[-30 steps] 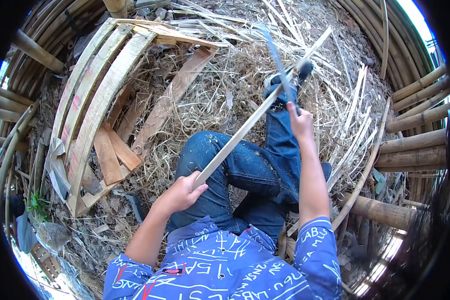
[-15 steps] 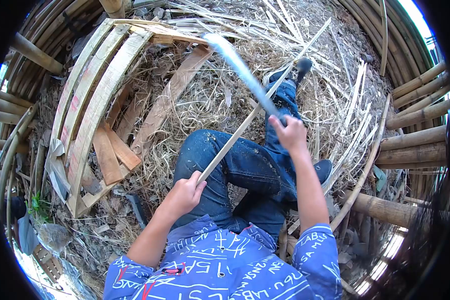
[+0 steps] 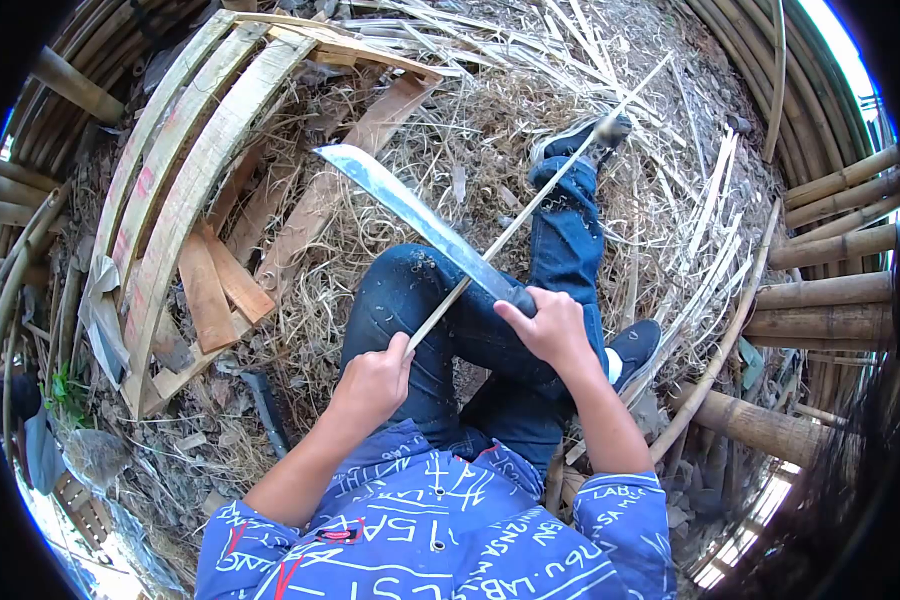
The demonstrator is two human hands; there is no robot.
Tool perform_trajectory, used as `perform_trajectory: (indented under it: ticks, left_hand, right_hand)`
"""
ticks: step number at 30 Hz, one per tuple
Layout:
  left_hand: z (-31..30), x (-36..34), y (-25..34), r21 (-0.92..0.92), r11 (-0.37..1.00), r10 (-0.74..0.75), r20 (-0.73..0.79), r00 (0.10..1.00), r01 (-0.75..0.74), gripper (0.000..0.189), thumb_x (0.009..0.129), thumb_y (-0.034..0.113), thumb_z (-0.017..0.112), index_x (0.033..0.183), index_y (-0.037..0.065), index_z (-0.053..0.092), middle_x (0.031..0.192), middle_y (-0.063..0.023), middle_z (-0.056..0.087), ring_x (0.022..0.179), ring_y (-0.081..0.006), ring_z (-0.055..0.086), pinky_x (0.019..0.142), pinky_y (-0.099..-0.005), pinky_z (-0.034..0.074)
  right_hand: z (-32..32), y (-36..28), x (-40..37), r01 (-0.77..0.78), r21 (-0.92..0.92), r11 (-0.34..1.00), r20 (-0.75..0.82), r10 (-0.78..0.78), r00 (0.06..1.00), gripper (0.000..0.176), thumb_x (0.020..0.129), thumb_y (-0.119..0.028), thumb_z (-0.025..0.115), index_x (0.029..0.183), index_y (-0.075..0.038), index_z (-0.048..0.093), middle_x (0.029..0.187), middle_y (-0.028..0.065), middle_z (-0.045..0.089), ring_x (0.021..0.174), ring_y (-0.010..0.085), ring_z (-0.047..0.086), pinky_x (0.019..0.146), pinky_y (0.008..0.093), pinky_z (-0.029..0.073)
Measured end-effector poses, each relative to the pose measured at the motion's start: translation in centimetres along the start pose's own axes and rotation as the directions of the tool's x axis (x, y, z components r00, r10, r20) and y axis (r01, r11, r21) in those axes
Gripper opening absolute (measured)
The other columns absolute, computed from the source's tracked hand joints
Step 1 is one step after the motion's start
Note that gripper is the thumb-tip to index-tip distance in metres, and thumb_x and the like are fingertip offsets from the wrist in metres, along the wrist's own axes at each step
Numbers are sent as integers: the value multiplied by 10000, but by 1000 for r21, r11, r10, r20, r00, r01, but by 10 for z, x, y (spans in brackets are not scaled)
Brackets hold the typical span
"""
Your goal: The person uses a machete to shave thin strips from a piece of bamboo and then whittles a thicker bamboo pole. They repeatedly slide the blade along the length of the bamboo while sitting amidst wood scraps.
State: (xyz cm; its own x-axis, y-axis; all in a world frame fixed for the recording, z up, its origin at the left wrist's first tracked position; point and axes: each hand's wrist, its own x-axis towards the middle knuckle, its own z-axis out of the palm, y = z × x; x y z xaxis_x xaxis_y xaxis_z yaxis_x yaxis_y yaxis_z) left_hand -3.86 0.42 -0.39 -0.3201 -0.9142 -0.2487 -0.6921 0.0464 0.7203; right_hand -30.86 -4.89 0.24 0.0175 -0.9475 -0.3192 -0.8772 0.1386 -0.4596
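Observation:
My left hand (image 3: 375,382) is closed around the near end of a long, thin bamboo strip (image 3: 544,194). The strip slants up and away over my bent knee, and its far part passes over my shoe. In my closed right hand (image 3: 552,326) is the dark handle of a machete (image 3: 420,218). Its broad, slightly curved blade points to the upper left. Close to the handle the blade crosses over the strip and seems to touch it. The fingers of both hands are partly hidden.
A curved wooden slatted frame (image 3: 195,170) stands at the left, with loose boards (image 3: 206,290) beside it. Pale shavings (image 3: 470,120) and split strips (image 3: 705,265) cover the ground. A dark, long object (image 3: 268,412) lies left of my leg. Bamboo poles (image 3: 820,310) line the right.
My right hand has drawn the machete back toward me, down and left along the strip. The blade, blurred before, is now sharp. My left hand keeps its hold.

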Motion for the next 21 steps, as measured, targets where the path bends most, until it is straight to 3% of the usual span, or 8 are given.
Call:
perform_trajectory:
  ticks: [4,6,7,9,12,17,19,21]
  left_hand:
    - [2,-1,2,44,998,36,-20,999,-35,106,956,104,546,939,23,480,597,-244,571,596,-446,603,527,-536,469]
    - [1,-1,1,71,995,65,-23,998,-63,108,954,107,542,928,21,482,588,-230,581,579,-427,617,510,-525,482]
    - [2,0,2,99,991,91,-22,996,-88,112,952,110,539,918,19,484,578,-217,591,563,-408,631,493,-514,496]
    - [4,1,1,108,989,108,-34,994,-103,106,948,104,538,917,18,484,574,-212,590,558,-403,633,490,-513,496]
    - [4,0,0,129,986,114,-35,993,-109,97,942,95,537,915,18,484,569,-204,590,549,-394,635,485,-510,498]
    - [4,1,2,98,995,13,35,999,-17,104,951,102,538,935,23,473,606,-232,580,596,-438,609,535,-539,478]
    - [5,1,-3,61,997,43,7,999,-43,104,954,102,535,938,21,473,599,-236,574,598,-441,607,533,-538,478]
    - [3,1,-1,64,997,30,20,999,-31,104,955,102,535,939,20,473,597,-241,571,600,-442,607,534,-538,479]
  right_hand:
    - [-19,10,26,-49,-62,997,-75,44,996,660,814,-690,600,797,-40,715,719,230,679,760,408,689,700,499,532]
    - [-27,38,51,-155,-110,982,-193,132,972,682,855,-689,568,790,-29,729,682,173,677,692,331,688,669,451,528]
    - [-41,44,61,-239,-49,970,-169,228,959,705,861,-698,552,766,-18,711,683,182,673,713,335,690,666,450,525]
    - [-52,62,78,-295,-54,954,-319,263,910,710,874,-691,544,743,-9,689,649,169,656,676,324,675,639,444,515]
    - [-64,65,78,-363,-51,930,-147,352,924,736,876,-708,507,869,-5,725,791,238,697,819,396,698,765,480,530]
    - [-16,8,22,-63,3,998,-35,63,997,677,833,-694,580,825,-32,723,755,251,675,777,415,683,728,487,527]
    - [-7,3,18,44,-100,994,21,-42,999,651,823,-678,602,816,-38,721,729,238,671,751,421,677,710,487,528]
    - [-9,13,28,47,-56,997,-47,-49,998,670,824,-686,594,818,-28,721,726,241,672,736,418,679,710,492,528]
